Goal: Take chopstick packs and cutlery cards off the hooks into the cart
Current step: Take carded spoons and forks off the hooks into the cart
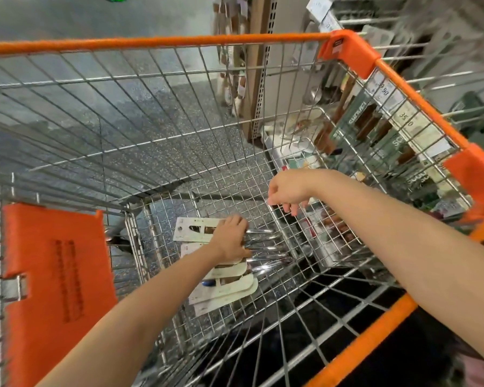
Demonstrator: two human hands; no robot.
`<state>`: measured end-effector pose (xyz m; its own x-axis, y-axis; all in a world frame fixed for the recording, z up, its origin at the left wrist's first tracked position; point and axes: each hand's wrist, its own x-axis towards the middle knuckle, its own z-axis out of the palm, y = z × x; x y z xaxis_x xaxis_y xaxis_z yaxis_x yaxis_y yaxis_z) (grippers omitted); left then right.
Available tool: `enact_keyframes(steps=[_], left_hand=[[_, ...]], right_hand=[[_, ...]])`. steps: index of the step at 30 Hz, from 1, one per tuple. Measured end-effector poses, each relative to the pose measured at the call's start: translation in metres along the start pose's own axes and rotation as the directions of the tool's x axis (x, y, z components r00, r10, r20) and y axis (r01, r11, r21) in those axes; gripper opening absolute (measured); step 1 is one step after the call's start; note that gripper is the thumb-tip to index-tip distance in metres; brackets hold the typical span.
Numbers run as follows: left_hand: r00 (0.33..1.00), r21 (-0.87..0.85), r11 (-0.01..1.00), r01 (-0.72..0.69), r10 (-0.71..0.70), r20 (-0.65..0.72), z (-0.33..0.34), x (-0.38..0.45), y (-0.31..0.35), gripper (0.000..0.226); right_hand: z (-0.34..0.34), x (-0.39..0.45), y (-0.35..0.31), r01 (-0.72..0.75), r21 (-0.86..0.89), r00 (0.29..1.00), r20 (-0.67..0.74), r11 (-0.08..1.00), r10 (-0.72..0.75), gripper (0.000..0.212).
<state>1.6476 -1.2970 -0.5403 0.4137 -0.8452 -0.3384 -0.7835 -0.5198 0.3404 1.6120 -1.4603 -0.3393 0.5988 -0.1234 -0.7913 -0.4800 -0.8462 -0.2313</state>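
From the head camera, looking down into the cart (pixel 349 48), the left hand (pixel 231 238) reaches to the wire floor and rests on a pile of cutlery cards (pixel 224 286), its fingers (pixel 239 223) bent over the top card; whether they actually grip it I cannot tell. The cards fan out beneath and behind that hand, with steel handles poking out just beyond the fingertips. The right hand (pixel 287 191) hangs higher, loosely curled, holding nothing. No chopstick packs are clearly visible.

The cards lie loose and overlapping, so I judge a careless nudge could slide them, or thin handles could poke through the mesh.

On the shelf (pixel 397 118) beyond the right hand, price tags read roughly "9.90" and "35"; the green packaging print is too blurred.
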Motion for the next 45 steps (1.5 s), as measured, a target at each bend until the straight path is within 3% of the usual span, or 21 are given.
enact_keyframes(steps=[8,12,15,20,24,32,35,38,42,45], left_hand=[[0.99,0.137,0.986,-0.093,0.078,0.114,-0.003,0.01,0.015,0.053],[0.973,0.156,0.977,-0.147,0.114,0.202,-0.013,0.012,0.015,0.023],[0.97,0.152,0.977,-0.149,0.115,0.215,-0.015,0.011,0.013,0.019],[0.974,0.1,0.982,-0.161,0.142,0.175,-0.014,0.006,0.011,0.011],[0.973,0.052,0.981,-0.185,0.175,0.149,-0.014,-0.002,0.008,0.017],[0.957,-0.088,0.96,-0.265,0.25,-0.146,-0.027,-0.019,-0.013,0.025],[0.945,-0.089,0.948,-0.306,0.291,-0.15,-0.038,-0.027,-0.015,0.025],[0.915,-0.062,0.921,-0.385,0.373,-0.153,-0.052,-0.031,-0.011,0.033],[0.813,0.099,0.847,-0.522,0.53,-0.242,-0.072,-0.031,-0.004,0.032],[0.776,0.168,0.818,-0.55,0.575,-0.259,-0.096,-0.027,0.004,0.031]], right_hand=[[-0.004,0.0,0.004,-0.003,0.067,1.0,0.008,0.998,0.002,0.039],[-0.007,0.001,0.007,-0.002,0.098,1.0,0.006,0.995,0.002,0.04],[-0.009,0.001,0.011,-0.014,0.12,1.0,0.014,0.993,0.012,0.039],[-0.01,0.0,0.015,-0.019,0.126,1.0,0.018,0.992,0.017,0.041],[-0.011,0.0,0.016,-0.003,0.12,1.0,-0.002,0.993,0.003,0.041],[-0.008,0.003,0.014,-0.005,0.078,1.0,-0.005,0.997,0.006,0.041],[-0.007,0.003,0.015,0.004,0.04,1.0,-0.022,0.999,-0.003,0.038],[-0.006,0.003,0.015,0.021,-0.005,1.0,-0.016,1.0,-0.021,0.046],[-0.002,0.001,0.009,0.013,0.046,0.993,0.112,0.999,-0.018,0.072],[0.001,-0.004,0.004,-0.02,0.06,0.972,0.233,0.998,0.005,0.062]])
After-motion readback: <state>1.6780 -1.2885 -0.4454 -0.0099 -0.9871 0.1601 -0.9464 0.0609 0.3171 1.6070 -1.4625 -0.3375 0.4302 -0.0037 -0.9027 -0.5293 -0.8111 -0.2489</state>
